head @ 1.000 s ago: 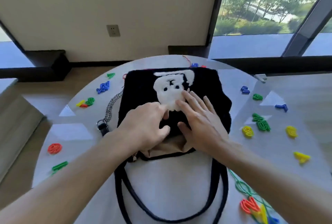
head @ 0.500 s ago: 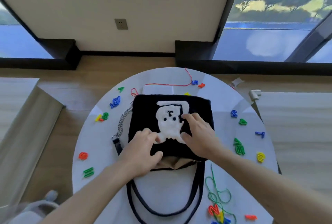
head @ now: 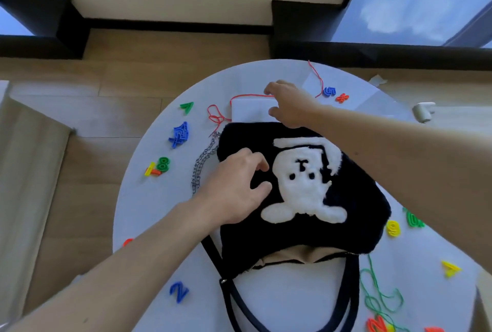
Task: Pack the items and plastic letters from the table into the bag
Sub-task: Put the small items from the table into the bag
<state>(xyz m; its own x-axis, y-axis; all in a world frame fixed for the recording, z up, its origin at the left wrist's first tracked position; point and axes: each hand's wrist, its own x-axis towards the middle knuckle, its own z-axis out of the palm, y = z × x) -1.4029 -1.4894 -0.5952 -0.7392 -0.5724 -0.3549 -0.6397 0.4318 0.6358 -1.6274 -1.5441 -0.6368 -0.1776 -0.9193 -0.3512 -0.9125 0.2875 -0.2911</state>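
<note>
bag (head: 298, 193) lies flat mid-table, mouth facing the wearer, letters scattered around it. Risk: red string (head: 250, 96) drapes over the white packet (head: 251, 112) (could snag, drag letters off). Right hand (head: 288, 104) reaches past the bag, fingers apart around the packet's edge. Left hand (head: 234, 189) pressed on the bag, fingers loose, gripping nothing.

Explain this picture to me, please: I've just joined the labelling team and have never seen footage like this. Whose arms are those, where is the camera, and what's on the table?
No machine here: a person wears a camera on the head, looking down at both bare arms. On the round white table lies a fluffy black bag with a white animal figure, its opening towards the person. The left hand rests on the bag. The right hand reaches beyond it, touching a white flat item; whether its grip has closed isn't clear. Scattered around are coloured plastic letters and numbers, such as a blue 2, plus red string and green string.
</note>
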